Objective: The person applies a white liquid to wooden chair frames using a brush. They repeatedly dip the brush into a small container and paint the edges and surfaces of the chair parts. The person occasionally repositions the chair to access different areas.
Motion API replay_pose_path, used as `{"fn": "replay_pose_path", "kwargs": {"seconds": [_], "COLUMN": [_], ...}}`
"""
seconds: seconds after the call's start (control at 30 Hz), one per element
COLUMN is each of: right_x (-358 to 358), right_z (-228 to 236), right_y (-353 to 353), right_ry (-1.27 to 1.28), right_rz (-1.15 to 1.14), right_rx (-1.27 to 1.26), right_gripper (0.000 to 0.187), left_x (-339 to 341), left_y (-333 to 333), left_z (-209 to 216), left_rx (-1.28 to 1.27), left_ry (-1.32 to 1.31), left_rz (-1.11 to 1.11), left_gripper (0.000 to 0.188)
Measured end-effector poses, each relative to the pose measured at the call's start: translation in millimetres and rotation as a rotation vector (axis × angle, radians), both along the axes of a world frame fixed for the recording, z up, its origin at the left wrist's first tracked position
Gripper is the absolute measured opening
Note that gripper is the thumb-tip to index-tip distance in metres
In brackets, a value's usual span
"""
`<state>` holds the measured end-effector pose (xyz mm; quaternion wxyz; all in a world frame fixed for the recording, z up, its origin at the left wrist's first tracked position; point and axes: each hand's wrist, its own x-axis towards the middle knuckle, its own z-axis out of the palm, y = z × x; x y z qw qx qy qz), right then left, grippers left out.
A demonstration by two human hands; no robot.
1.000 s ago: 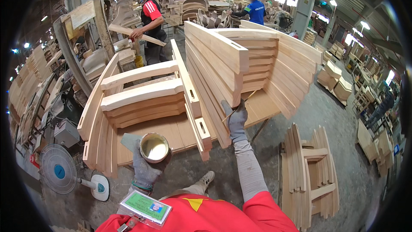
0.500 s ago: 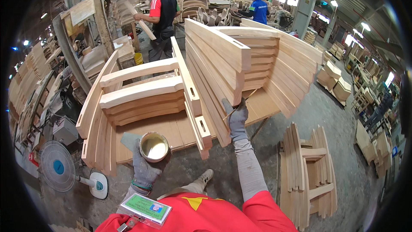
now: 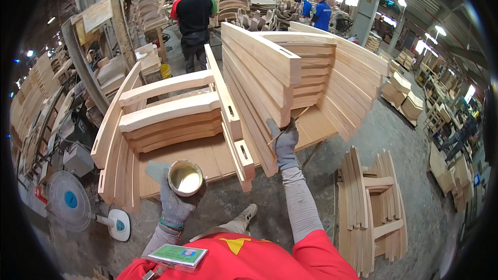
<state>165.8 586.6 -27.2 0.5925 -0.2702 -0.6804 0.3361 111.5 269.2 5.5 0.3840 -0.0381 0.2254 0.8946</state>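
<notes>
In a grey glove, my left hand (image 3: 175, 205) grips a small round cup (image 3: 185, 178) of pale creamy liquid. A flat grey-green piece (image 3: 156, 171) shows beside the cup; what it is I cannot make out. My gloved right hand (image 3: 286, 144) is closed on a thin wooden stick (image 3: 275, 138), at the near lower end of a tall stack of curved wooden frames (image 3: 262, 54). Whether these fingers also grip the wood is unclear. To the left stands a second stack of slotted wooden frames (image 3: 171, 108). Both stacks rest on a brown board-topped table (image 3: 176, 166).
A white fan (image 3: 68, 200) stands at the left. More frames (image 3: 372, 210) are stacked on the floor at the right. Behind the table a person in a black vest (image 3: 195, 18) stands with their back to me; a person in blue (image 3: 322, 14) is farther off.
The person in the black vest has turned their back and raised the long board. Another blue-clad person shows at the far right. My hands, cup and stick keep nearly the same place.
</notes>
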Motion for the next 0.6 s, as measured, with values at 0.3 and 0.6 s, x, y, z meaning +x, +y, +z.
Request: {"fn": "replay_pose_path", "kwargs": {"seconds": [0.3,0.6], "right_x": [2.5,1.9], "right_z": [8.5,1.0], "right_y": [-7.6,1.1], "right_ry": [-0.03,0.032], "right_rz": [0.073,0.063], "right_rx": [-0.157,-0.068], "right_gripper": [0.048,0.051], "left_x": [-1.5,-1.3], "left_y": [-4.5,-3.6], "left_z": [-7.1,-1.3], "left_rx": [-0.066,-0.006], "left_ry": [0.166,0.066], "left_rz": [0.012,0.013], "left_gripper": [0.036,0.038]}}
